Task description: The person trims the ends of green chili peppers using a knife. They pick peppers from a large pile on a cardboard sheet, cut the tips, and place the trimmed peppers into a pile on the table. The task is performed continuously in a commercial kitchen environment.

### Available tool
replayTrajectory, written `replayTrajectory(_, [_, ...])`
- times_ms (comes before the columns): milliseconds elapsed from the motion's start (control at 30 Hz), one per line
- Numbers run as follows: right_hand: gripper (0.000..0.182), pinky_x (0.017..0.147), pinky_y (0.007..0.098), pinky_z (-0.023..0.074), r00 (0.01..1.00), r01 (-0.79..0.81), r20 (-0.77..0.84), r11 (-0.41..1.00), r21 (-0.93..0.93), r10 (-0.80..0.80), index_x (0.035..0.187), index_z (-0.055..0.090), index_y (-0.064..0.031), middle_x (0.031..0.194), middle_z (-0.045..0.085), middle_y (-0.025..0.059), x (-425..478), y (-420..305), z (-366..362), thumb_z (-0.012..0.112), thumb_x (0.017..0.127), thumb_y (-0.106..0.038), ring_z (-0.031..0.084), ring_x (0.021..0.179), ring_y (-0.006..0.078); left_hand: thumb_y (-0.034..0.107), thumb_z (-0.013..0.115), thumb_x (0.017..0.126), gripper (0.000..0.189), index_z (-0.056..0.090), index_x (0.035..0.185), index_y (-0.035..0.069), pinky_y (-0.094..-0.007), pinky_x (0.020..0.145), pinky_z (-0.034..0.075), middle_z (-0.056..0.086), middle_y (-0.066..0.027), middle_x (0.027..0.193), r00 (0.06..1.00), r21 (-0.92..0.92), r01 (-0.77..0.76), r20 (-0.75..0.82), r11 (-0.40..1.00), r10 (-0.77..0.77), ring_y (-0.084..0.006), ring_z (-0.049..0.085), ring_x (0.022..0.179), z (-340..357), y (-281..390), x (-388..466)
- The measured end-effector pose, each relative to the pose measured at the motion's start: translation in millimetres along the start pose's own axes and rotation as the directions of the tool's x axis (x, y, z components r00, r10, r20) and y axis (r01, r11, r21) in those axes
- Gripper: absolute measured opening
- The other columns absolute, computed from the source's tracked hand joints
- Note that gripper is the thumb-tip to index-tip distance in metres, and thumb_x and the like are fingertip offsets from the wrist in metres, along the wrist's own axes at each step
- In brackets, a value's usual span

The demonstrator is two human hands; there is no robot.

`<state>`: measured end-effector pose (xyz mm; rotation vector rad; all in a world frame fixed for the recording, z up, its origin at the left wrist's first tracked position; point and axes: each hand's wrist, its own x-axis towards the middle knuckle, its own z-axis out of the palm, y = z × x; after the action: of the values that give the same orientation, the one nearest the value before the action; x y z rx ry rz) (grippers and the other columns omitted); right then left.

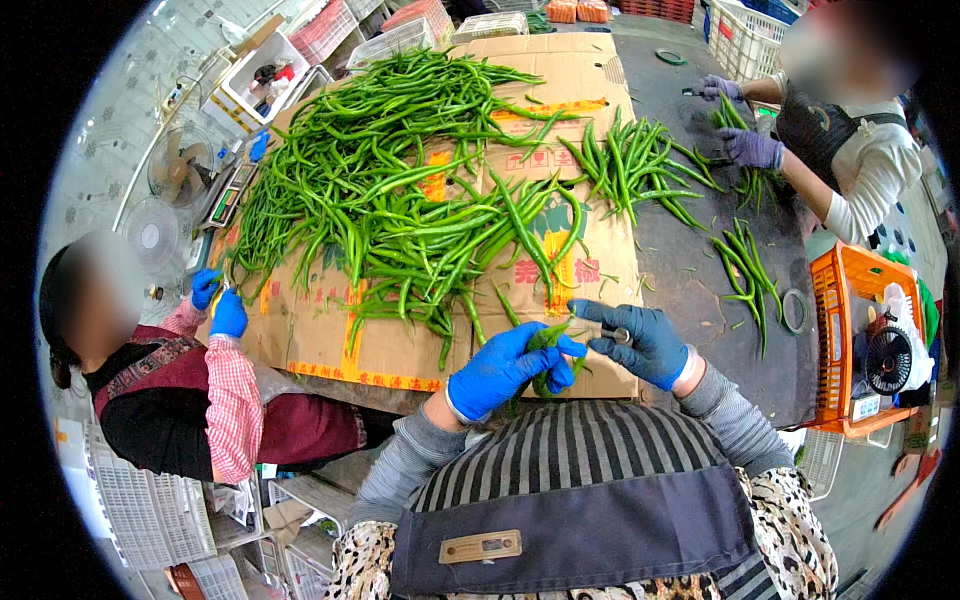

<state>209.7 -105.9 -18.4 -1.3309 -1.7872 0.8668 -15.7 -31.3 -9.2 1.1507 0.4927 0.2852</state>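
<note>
My left hand [517, 367], in a blue glove, is closed around a small bunch of green chili peppers [544, 345]. Just right of it is my right hand [637, 341], in a dark blue-grey glove, its thumb and forefinger reaching toward the stem ends. A small metal ring-like tool [616, 335] sits on its fingers; whether the fingers pinch a stem I cannot tell. Beyond my hands a big heap of long green chili peppers [375, 172] lies on flattened cardboard [592, 375]. A smaller pile of peppers [637, 165] lies at the cardboard's right edge, with several more [750, 270] on the dark tabletop.
A co-worker with blue gloves [229, 315] is at the left; another with purple gloves [754, 148] holds peppers at the upper right. An orange plastic crate [832, 337] stands right of the table. A roll of tape [793, 311] lies near the right edge. Digital scales [229, 196] stand at the left.
</note>
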Motion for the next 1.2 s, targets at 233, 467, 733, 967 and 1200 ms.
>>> replayTrajectory(233, [0.058, 0.058, 0.0365, 0.0472, 0.970, 0.210, -0.058, 0.934, -0.287, -0.236, 0.126, 0.054, -0.0228, 0.070, 0.058, 0.0065, 8.8, -0.6, 9.2, 0.068, 0.071, -0.013, 0.059, 0.063, 0.0263, 0.027, 0.051, 0.094, 0.037, 0.051, 0.118, -0.001, -0.0266, 0.067, 0.048, 0.063, -0.0088, 0.087, 0.980, -0.020, 0.113, 0.167, 0.993, -0.108, -0.0137, 0.060, 0.074, 13.3, 18.6, 5.9])
replayTrajectory(467, [0.058, 0.060, 0.0386, 0.0482, 0.947, 0.133, -0.228, 0.922, -0.364, -0.227, 0.123, 0.056, -0.0193, 0.074, 0.061, 0.0084, 2.5, 42.8, 17.6, 0.064, 0.067, -0.006, 0.059, 0.068, 0.0292, 0.030, 0.052, 0.094, 0.036, 0.058, 0.110, -0.003, -0.0242, 0.064, 0.046, 0.063, -0.0070, 0.079, 0.981, -0.025, 0.139, 0.137, 0.990, -0.134, -0.0122, 0.058, 0.069, 7.1, 12.8, 5.9])
replayTrajectory(733, [0.025, 0.069, 0.0271, 0.0497, 0.890, -0.373, -0.246, 0.924, 0.088, 0.383, 0.112, 0.065, -0.0120, 0.094, 0.068, 0.0121, -29.4, 62.1, 26.7, 0.061, 0.087, -0.015, 0.064, 0.077, 0.0145, 0.025, 0.052, 0.093, 0.034, 0.057, 0.110, -0.004, -0.0247, 0.068, 0.048, 0.063, -0.0076, 0.081, 0.982, -0.063, 0.096, 0.169, 0.993, -0.084, -0.0131, 0.060, 0.073, -1.0, 5.9, -0.4])
replayTrajectory(967, [0.028, 0.069, 0.0247, 0.0477, 0.920, -0.262, -0.193, 0.902, 0.343, 0.341, 0.112, 0.065, -0.0099, 0.092, 0.068, 0.0062, -19.6, 46.4, 28.7, 0.064, 0.084, -0.013, 0.059, 0.072, 0.0108, 0.019, 0.055, 0.091, 0.028, 0.059, 0.109, -0.002, -0.0264, 0.076, 0.049, 0.065, -0.0087, 0.088, 0.996, -0.106, 0.082, 0.035, 0.991, -0.079, -0.0142, 0.061, 0.080, 0.1, 16.7, -3.5])
replayTrajectory(1200, [0.038, 0.076, 0.0325, 0.0482, 0.939, -0.335, -0.085, 0.942, 0.012, 0.335, 0.108, 0.066, -0.0080, 0.094, 0.066, 0.0155, 44.9, 75.0, 31.9, 0.066, 0.080, -0.034, 0.063, 0.081, 0.0251, 0.002, 0.060, 0.079, 0.013, 0.064, 0.092, 0.000, -0.0301, 0.079, 0.050, 0.067, -0.0126, 0.093, 0.988, -0.177, -0.100, -0.138, 0.979, 0.076, -0.0183, 0.063, 0.083, -23.6, -10.3, -23.9])
